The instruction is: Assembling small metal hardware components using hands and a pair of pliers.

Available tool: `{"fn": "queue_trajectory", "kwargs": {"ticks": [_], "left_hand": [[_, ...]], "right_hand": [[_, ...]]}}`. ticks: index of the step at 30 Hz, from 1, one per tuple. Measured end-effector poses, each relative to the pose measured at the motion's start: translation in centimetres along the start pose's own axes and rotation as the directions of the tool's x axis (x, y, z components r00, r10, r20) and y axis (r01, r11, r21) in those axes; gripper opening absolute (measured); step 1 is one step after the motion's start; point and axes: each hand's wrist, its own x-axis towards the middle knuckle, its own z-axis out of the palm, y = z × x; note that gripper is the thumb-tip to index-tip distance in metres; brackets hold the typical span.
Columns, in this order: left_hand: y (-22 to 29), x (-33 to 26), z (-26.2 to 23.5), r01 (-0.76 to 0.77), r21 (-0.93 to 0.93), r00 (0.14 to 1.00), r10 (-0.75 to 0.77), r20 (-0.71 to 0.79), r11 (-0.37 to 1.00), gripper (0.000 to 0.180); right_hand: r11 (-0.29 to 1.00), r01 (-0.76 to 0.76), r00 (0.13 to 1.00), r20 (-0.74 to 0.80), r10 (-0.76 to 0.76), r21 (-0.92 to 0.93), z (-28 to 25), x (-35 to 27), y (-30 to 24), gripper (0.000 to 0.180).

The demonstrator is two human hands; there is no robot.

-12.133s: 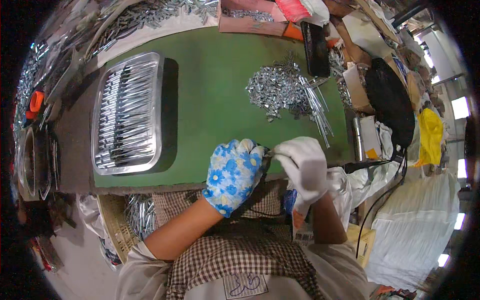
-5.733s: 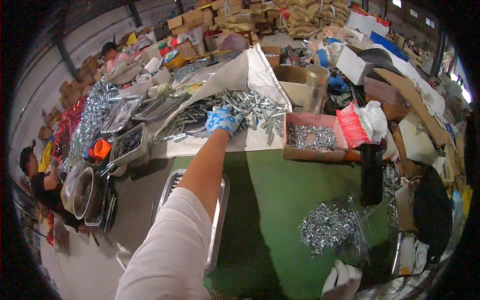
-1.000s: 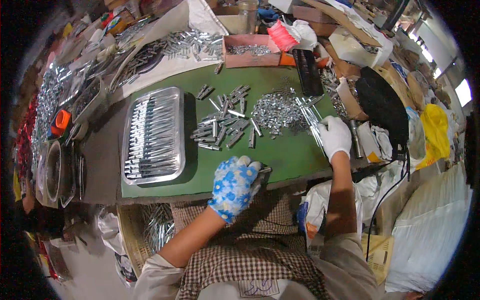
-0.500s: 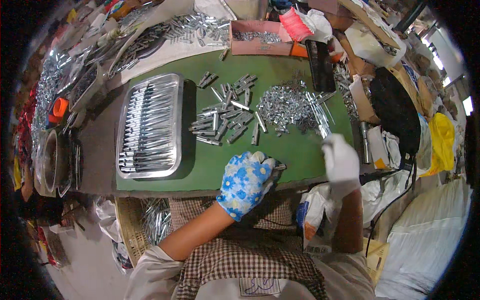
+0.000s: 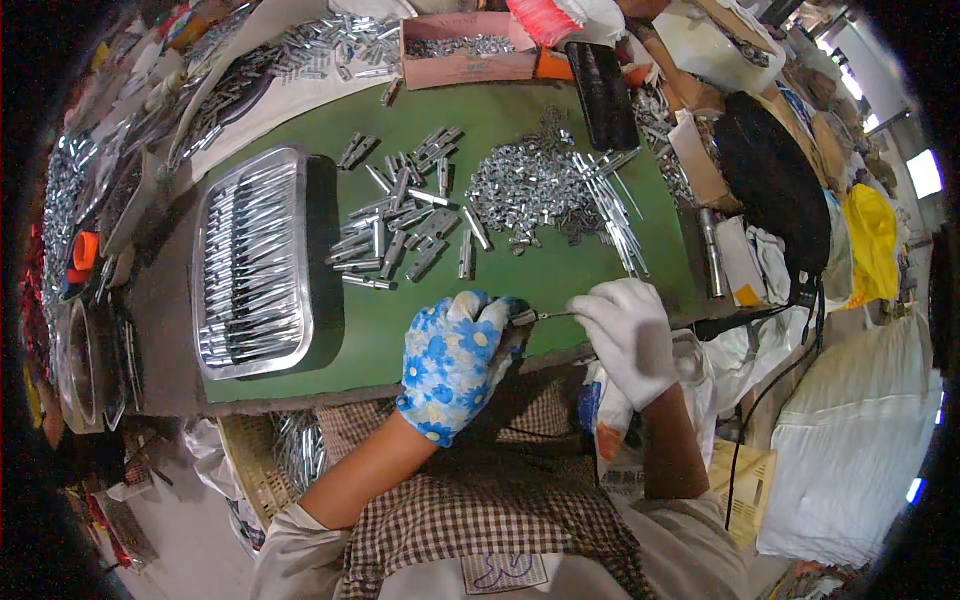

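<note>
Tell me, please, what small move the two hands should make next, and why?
Probably push the thin pin further into the small metal piece. The left hand, in a blue flowered glove, holds that piece at the table edge, while the right hand, in a white glove, pinches the pin; the two tips seem to meet but do not look fully joined.

On the green table [image 5: 560, 275], the left hand [image 5: 455, 362] wears a glove of blue flowers on a paler blue ground, and the right hand [image 5: 630, 335] beside it wears a plain white glove. Silver-grey metal pieces [image 5: 400, 232] lie scattered above the hands, left of them a shiny silver tray [image 5: 250, 265], and at the far edge a pink cardboard box [image 5: 465, 50]. Below the table's near edge shows brown-and-white checked clothing [image 5: 470, 520]; off its right end are a black bag [image 5: 775, 190] and a yellow bag [image 5: 872, 245].
</note>
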Motion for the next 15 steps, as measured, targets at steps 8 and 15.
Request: {"fn": "queue_trajectory", "kwargs": {"ticks": [8,15], "left_hand": [[-0.7,-0.6,0.2,-0.02,-0.011,0.998,0.021,0.067,1.0,0.028],[-0.5,-0.2,-0.3,0.014,0.011,0.992,-0.015,0.122,1.0,0.03]], "right_hand": [[0.999,-0.003,1.0,-0.014,0.003,0.051,0.9,0.5,0.0,0.013],[0.994,0.079,0.997,-0.008,-0.078,0.075,1.0,1.6,0.1,0.016]]}}
